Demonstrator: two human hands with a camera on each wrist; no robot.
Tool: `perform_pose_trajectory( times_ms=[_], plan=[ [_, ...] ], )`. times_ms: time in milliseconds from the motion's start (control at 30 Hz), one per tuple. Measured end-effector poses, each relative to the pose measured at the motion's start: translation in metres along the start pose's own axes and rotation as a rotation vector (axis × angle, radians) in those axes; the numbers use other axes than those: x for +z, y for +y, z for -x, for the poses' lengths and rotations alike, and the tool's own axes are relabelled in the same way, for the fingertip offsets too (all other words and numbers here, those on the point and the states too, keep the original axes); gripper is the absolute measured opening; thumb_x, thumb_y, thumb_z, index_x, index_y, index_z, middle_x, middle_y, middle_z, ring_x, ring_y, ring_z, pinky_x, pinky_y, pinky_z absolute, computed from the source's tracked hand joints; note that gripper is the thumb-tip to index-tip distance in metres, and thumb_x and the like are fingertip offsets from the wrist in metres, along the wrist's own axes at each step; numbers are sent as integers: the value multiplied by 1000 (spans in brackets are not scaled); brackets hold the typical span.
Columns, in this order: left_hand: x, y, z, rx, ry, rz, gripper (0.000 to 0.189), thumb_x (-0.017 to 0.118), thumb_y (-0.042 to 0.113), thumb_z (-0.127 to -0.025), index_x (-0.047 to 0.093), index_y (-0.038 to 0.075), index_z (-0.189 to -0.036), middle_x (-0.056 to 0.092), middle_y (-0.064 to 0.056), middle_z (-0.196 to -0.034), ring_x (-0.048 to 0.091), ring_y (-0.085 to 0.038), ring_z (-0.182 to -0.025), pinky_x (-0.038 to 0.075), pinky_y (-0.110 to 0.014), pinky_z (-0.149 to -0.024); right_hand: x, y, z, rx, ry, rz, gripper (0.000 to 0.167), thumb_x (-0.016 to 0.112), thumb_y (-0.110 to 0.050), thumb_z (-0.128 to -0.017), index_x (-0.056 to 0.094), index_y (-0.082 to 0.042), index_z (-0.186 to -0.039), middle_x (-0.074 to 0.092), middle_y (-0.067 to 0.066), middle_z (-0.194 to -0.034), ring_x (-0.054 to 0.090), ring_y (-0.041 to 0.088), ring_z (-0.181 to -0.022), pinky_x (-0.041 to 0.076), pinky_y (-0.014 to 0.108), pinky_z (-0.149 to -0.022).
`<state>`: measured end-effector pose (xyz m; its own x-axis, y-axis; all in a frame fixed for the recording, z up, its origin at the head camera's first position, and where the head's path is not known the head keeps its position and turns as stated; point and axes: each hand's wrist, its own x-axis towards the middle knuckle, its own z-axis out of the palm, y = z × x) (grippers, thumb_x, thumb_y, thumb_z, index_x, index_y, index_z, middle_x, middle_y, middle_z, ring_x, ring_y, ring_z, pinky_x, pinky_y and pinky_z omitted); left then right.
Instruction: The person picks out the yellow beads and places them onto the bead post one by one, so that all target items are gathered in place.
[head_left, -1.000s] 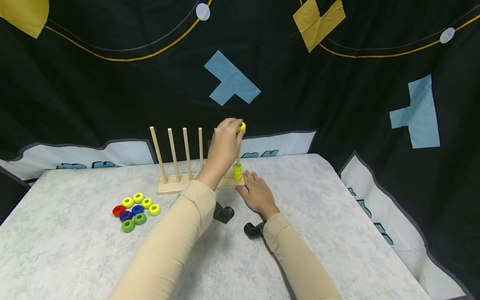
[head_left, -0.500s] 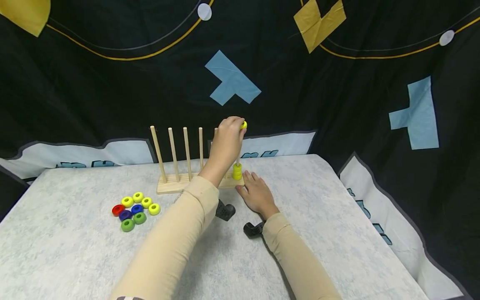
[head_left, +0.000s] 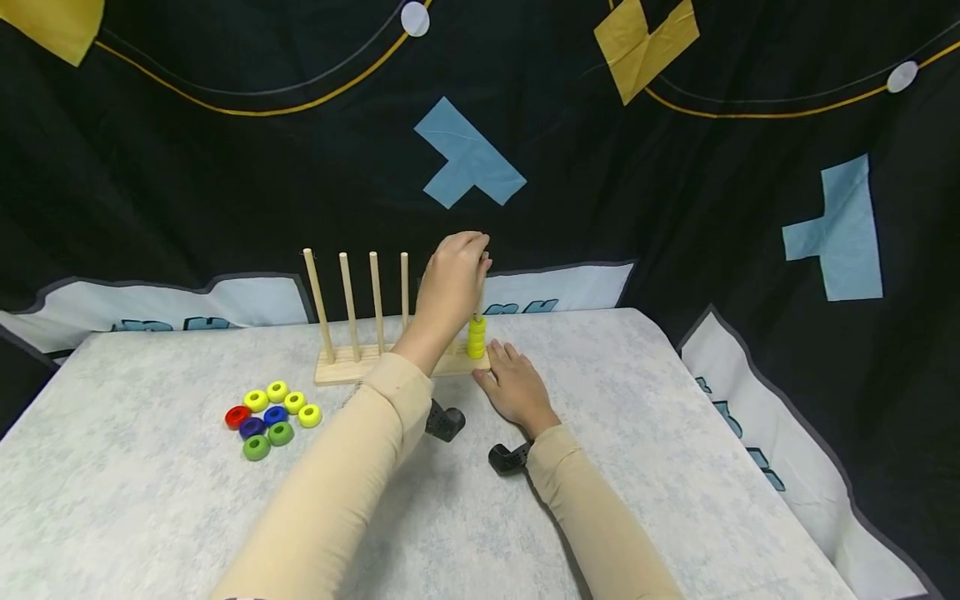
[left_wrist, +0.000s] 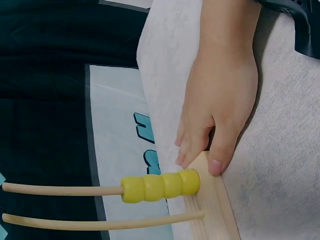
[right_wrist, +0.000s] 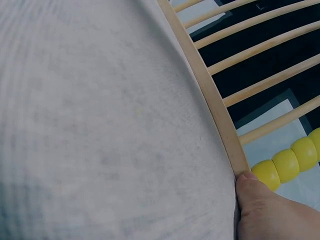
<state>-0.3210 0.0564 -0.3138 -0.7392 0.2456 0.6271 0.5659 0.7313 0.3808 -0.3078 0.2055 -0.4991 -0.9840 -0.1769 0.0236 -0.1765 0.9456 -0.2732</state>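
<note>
A wooden peg rack with a flat base (head_left: pixel 341 372) stands near the back of the table. Several yellow beads (left_wrist: pixel 160 186) are stacked at the foot of its rightmost peg (left_wrist: pixel 60 190). My left hand (head_left: pixel 452 279) hovers at the top of that peg, fingers bent and nothing seen between them; its own wrist view does not show it. Beside the base's right end, my right hand (head_left: pixel 519 390) lies palm down with straight fingers, its thumb (right_wrist: pixel 250 187) touching the front corner. The left forearm covers part of the base in the head view.
Loose beads lie on the table left of the rack: yellow ones (head_left: pixel 309 416), a red one (head_left: pixel 237 417), blue ones (head_left: pixel 275 415) and green ones (head_left: pixel 257 447). Black wrist-camera mounts (head_left: pixel 446 422) show at the wrists. A black curtain (head_left: pixel 225 183) hangs behind.
The yellow bead that my left hand held at the peg's top has dropped onto the stack, which is taller now. My right hand has stayed in place.
</note>
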Motion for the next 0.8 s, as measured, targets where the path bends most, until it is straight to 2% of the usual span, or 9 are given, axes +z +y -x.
perform_pose_trajectory(
  times_ms=[133, 233, 367, 567, 700, 800],
  plan=[
    [-2, 0, 6, 24, 28, 36, 34, 61, 13, -99, 63, 2, -131, 62, -11, -135, 55, -26, -130, 47, -33, -111, -1, 1, 1, -3, 3, -9, 71, 26, -59, -104, 18, -15, -159, 17, -1, -167, 14, 22, -155, 14, 41, -128],
    [-3, 0, 17, 55, 45, 68, 35, 63, 11, -97, 62, 3, -131, 62, -11, -136, 55, -25, -130, 45, -36, -112, -2, 2, 1, -1, -2, -14, 71, 26, -59, -104, 17, -16, -159, 17, -1, -167, 14, 23, -155, 13, 42, -128],
    [-2, -2, 43, 104, 52, 100, 36, 65, 10, -96, 62, 2, -132, 63, -12, -134, 58, -26, -128, 47, -38, -111, -1, 1, 2, 11, -3, -6, 71, 26, -59, -104, 17, -15, -159, 16, -1, -167, 13, 23, -155, 13, 42, -128],
    [-5, -20, 88, 132, -9, 102, 38, 68, 10, -94, 63, 2, -130, 64, -12, -131, 60, -28, -125, 51, -37, -106, -1, -1, 1, 6, 1, 2, 71, 26, -58, -104, 16, -14, -159, 16, -1, -167, 12, 23, -156, 12, 42, -128],
    [-14, -38, 117, 88, -59, 96, 40, 69, 13, -93, 62, 3, -132, 63, -12, -132, 59, -28, -126, 49, -40, -108, 0, -2, 1, 6, 10, 6, 71, 26, -58, -104, 17, -15, -159, 16, -1, -167, 13, 22, -156, 13, 42, -128],
    [-22, -55, 138, 24, -87, 96, 42, 70, 12, -92, 61, 2, -132, 62, -14, -134, 57, -31, -127, 46, -44, -110, 0, -1, 2, 1, 17, 4, 70, 27, -57, -104, 17, -14, -159, 17, 0, -167, 14, 22, -155, 14, 42, -128]
  ],
)
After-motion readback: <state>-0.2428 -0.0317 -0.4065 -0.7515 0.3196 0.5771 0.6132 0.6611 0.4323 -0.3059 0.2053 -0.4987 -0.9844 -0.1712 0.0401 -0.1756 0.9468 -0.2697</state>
